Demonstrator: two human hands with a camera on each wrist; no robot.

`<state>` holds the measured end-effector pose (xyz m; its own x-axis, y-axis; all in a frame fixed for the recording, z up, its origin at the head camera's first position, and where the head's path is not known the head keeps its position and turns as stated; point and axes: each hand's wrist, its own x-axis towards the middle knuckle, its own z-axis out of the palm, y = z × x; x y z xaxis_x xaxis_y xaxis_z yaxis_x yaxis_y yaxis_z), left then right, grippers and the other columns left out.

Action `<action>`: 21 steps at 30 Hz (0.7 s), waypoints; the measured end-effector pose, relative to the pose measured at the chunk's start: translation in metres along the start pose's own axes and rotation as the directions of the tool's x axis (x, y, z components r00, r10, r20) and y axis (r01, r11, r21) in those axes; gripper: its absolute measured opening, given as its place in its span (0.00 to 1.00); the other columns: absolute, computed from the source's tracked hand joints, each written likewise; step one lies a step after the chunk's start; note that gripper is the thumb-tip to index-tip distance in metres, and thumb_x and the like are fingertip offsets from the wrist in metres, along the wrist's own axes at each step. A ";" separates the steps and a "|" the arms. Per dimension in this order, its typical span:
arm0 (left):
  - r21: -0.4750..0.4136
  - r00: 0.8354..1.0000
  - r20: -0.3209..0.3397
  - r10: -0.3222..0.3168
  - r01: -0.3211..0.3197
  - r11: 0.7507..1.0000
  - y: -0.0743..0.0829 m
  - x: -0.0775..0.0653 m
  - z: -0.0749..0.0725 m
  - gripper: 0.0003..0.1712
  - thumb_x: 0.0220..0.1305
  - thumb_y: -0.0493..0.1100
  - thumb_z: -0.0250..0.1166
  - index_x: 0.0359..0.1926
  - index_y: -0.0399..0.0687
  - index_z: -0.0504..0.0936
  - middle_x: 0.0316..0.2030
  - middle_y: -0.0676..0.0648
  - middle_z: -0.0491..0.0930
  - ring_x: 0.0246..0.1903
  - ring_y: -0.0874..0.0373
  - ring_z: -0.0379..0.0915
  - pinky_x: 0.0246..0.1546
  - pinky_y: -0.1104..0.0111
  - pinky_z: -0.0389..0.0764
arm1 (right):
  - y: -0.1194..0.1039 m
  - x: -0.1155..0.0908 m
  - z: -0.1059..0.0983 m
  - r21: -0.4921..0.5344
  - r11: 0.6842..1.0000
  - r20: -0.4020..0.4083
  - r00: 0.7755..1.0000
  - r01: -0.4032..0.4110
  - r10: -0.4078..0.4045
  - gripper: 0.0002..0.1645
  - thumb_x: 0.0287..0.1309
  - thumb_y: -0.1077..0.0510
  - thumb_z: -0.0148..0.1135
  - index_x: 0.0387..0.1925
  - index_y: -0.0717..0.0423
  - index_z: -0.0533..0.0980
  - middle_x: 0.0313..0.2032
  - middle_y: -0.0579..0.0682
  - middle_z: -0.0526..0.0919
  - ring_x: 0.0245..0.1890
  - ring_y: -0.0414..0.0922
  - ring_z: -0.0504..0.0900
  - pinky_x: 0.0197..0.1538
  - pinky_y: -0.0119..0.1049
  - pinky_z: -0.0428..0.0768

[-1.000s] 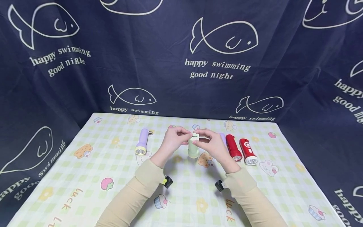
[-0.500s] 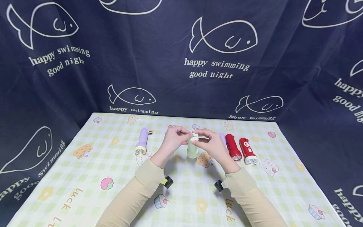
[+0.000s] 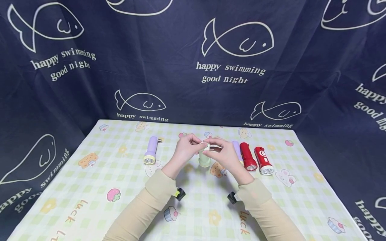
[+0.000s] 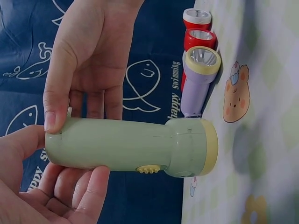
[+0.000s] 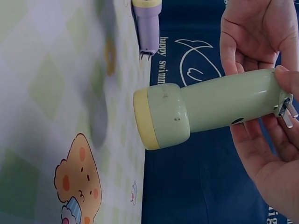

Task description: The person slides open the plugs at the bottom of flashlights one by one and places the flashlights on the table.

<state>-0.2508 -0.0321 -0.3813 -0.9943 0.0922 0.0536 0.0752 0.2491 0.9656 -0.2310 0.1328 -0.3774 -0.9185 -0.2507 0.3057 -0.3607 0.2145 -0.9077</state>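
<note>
A pale green flashlight (image 3: 204, 161) with a yellow lens ring is held over the table, its lens end pointing down. My left hand (image 3: 186, 148) grips the tail end from the left, and its fingertips reach along the body in the left wrist view. From the other side my right hand (image 3: 221, 149) holds the same end, thumb on the tail. Two metal plug prongs (image 5: 289, 113) stick out sideways from the tail by the right fingers. A yellow slide switch (image 4: 148, 169) shows on the body in the left wrist view.
A purple flashlight (image 3: 151, 150) with its prongs out lies to the left. Right of my hands lie another purple flashlight (image 3: 237, 149), partly hidden, a red one (image 3: 248, 156) and a red one with a white rim (image 3: 264, 161). A dark blue curtain (image 3: 187, 100) hangs behind.
My left thumb has shifted slightly to the right over the tail end, covering more of it. The right hand has moved a little left; the green flashlight stays between both hands.
</note>
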 end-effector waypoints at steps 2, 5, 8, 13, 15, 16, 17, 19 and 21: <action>0.019 1.000 -0.001 -0.005 0.005 1.000 0.000 0.000 0.000 0.12 0.51 0.46 0.73 0.29 0.45 0.80 0.24 0.50 0.81 0.20 0.61 0.73 0.25 0.73 0.77 | 0.006 0.001 0.000 0.002 1.000 -0.003 1.000 0.009 -0.009 0.21 0.48 0.68 0.70 0.46 0.68 0.78 0.46 0.61 0.81 0.43 0.38 0.81 0.49 0.32 0.81; 0.040 1.000 0.001 -0.009 0.009 0.999 -0.001 0.000 0.001 0.13 0.51 0.47 0.73 0.29 0.45 0.79 0.25 0.50 0.81 0.21 0.60 0.73 0.25 0.73 0.77 | 0.021 0.004 0.000 0.005 0.999 -0.007 0.999 0.035 -0.035 0.21 0.48 0.65 0.71 0.46 0.66 0.79 0.45 0.60 0.81 0.43 0.42 0.82 0.48 0.32 0.81; 0.053 1.000 0.002 -0.006 0.006 0.999 -0.002 0.000 0.001 0.13 0.51 0.47 0.73 0.29 0.45 0.79 0.25 0.50 0.81 0.20 0.60 0.73 0.24 0.73 0.76 | 0.027 0.004 0.001 0.002 0.999 -0.012 0.999 0.050 -0.050 0.21 0.47 0.65 0.72 0.46 0.65 0.80 0.45 0.59 0.82 0.42 0.41 0.82 0.48 0.32 0.81; 0.078 1.000 0.010 0.009 -0.009 0.997 -0.001 0.000 0.001 0.12 0.51 0.46 0.72 0.29 0.45 0.79 0.26 0.49 0.82 0.20 0.62 0.72 0.25 0.72 0.76 | 0.028 0.004 0.001 -0.003 0.998 -0.018 0.998 0.058 -0.058 0.21 0.46 0.64 0.72 0.45 0.64 0.80 0.44 0.58 0.82 0.42 0.40 0.82 0.48 0.32 0.81; 0.095 1.000 0.013 0.022 -0.023 0.995 -0.001 0.000 0.000 0.12 0.52 0.46 0.71 0.29 0.45 0.79 0.26 0.49 0.81 0.21 0.62 0.73 0.25 0.72 0.76 | 0.027 0.004 0.001 -0.002 0.999 -0.018 0.998 0.053 -0.053 0.21 0.46 0.65 0.72 0.45 0.64 0.80 0.44 0.57 0.82 0.42 0.40 0.82 0.48 0.32 0.81; 0.103 0.999 0.015 0.029 -0.031 0.994 0.000 -0.001 0.000 0.12 0.52 0.46 0.71 0.29 0.44 0.78 0.26 0.49 0.81 0.21 0.62 0.73 0.25 0.72 0.77 | 0.027 0.004 0.001 -0.002 0.999 -0.018 0.999 0.051 -0.051 0.21 0.46 0.65 0.72 0.45 0.64 0.80 0.44 0.57 0.82 0.42 0.40 0.82 0.48 0.32 0.81; 0.114 0.999 0.016 0.037 -0.039 0.993 0.000 -0.001 0.000 0.12 0.52 0.46 0.71 0.29 0.45 0.78 0.26 0.49 0.81 0.21 0.62 0.73 0.25 0.72 0.77 | 0.027 0.004 0.001 -0.004 0.999 -0.017 0.999 0.048 -0.048 0.21 0.47 0.65 0.72 0.46 0.64 0.79 0.44 0.57 0.82 0.42 0.40 0.82 0.48 0.32 0.81; 0.125 0.999 0.021 0.050 -0.052 0.991 0.000 -0.001 0.000 0.12 0.53 0.46 0.70 0.30 0.45 0.78 0.26 0.49 0.81 0.22 0.62 0.74 0.25 0.72 0.78 | 0.026 0.004 0.001 -0.010 0.999 -0.017 0.999 0.039 -0.039 0.22 0.46 0.65 0.72 0.46 0.65 0.79 0.45 0.57 0.82 0.42 0.40 0.82 0.48 0.31 0.81; 0.124 0.998 0.027 0.063 -0.066 0.990 0.000 -0.002 -0.001 0.12 0.54 0.46 0.70 0.30 0.45 0.78 0.26 0.49 0.81 0.23 0.61 0.74 0.26 0.71 0.79 | 0.025 0.004 0.001 -0.014 0.999 -0.016 0.999 0.032 -0.032 0.22 0.47 0.65 0.72 0.47 0.65 0.79 0.45 0.58 0.82 0.43 0.42 0.82 0.48 0.31 0.81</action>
<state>-0.2491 -0.0330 -0.3807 -0.9852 0.1335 0.1076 0.1494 0.3603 0.9208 -0.2436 0.1365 -0.3996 -0.9089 -0.2424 0.3393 -0.3921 0.2199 -0.8932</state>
